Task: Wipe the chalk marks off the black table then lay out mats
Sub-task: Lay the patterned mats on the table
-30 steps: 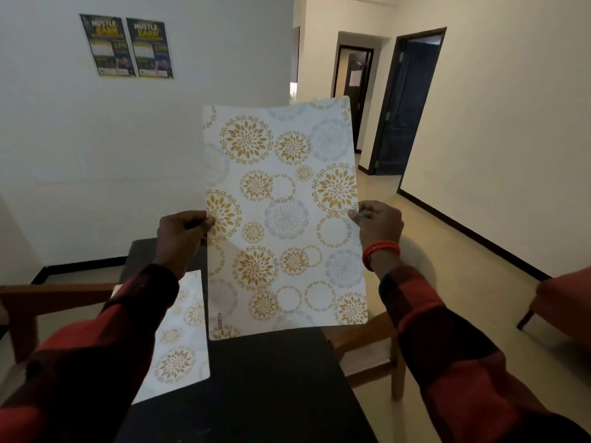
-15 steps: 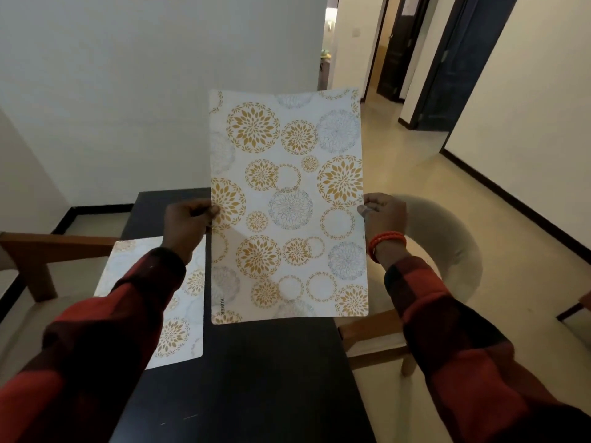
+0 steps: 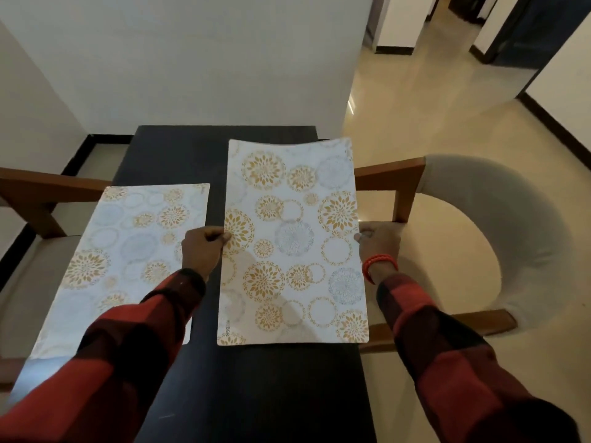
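Over the right half of the black counter [image 3: 204,378], a floral placemat [image 3: 292,241] is held long edge running 12 to 6 o'clock, its right margin overhanging the counter edge. Left hand [image 3: 202,251] pinches the mat's left edge at about mid-length, thumb on top, fingers curled under. Right hand [image 3: 379,243] grips the right edge opposite, fingers curled round it; an orange bracelet [image 3: 379,263] sits on that wrist. Whether the mat lies flat on the counter or just above it, cannot tell; far edge bows slightly. A second placemat [image 3: 124,251], same gold and grey pattern, lies flat at 9 o'clock of the first, a strip of bare counter between them, near corner hidden by the red-and-black sleeve [image 3: 128,346]. A wooden chair [image 3: 479,225] with pale cushion stands at 3 o'clock.
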